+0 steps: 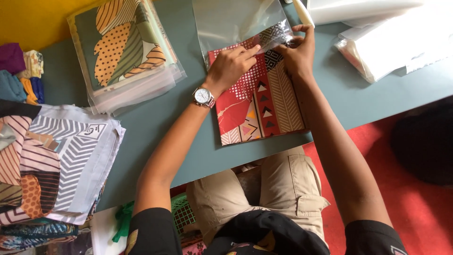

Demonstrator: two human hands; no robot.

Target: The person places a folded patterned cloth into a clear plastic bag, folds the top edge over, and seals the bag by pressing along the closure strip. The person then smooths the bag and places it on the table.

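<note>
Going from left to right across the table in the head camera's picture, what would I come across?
Pile of loose patterned cloths → stack of bagged green-and-orange cloths → left hand → red patterned cloth going into a clear bag → right hand → white packets.
</note>
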